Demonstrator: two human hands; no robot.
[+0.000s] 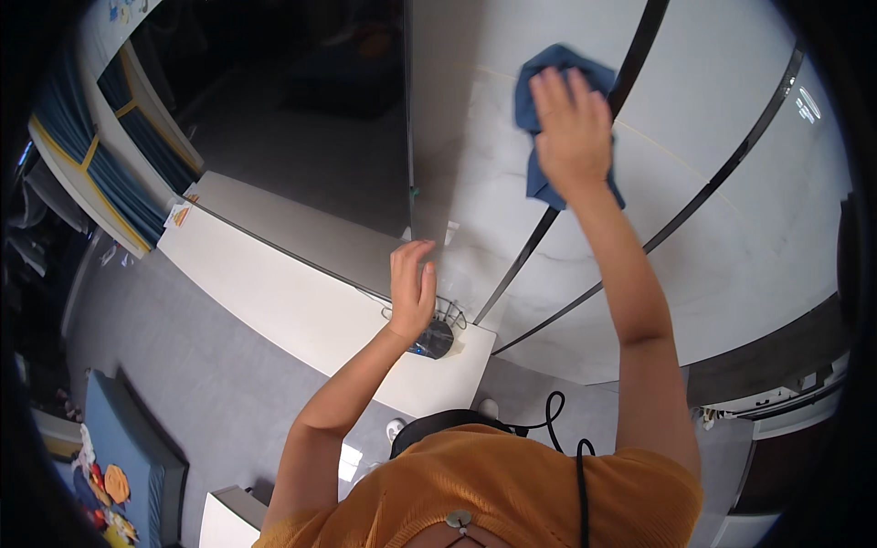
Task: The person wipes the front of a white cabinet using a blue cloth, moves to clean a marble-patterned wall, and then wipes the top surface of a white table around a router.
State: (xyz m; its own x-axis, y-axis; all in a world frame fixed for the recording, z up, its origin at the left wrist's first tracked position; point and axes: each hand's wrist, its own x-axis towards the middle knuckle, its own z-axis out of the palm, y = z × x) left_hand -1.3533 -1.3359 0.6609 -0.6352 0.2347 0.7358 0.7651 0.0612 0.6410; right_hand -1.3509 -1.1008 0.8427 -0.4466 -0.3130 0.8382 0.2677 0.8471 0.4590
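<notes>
At the far left hang blue fabric curtains with yellow trim; below them, a blue flat-topped padded bed carries a heap of multicoloured items. A long, low white worktop runs diagonally across the grey floor, with a large glossy black panel rising behind it. The hands are well apart. The left hand is raised near the worktop's right end, empty, fingers loosely bent; whether it touches anything cannot be told. Just below it sits a dark rounded object beside thin cables. Farther right, the right hand lies flat, fingers extended, over a crumpled dark-blue cloth against a white marbled wall, across a black strip.
</notes>
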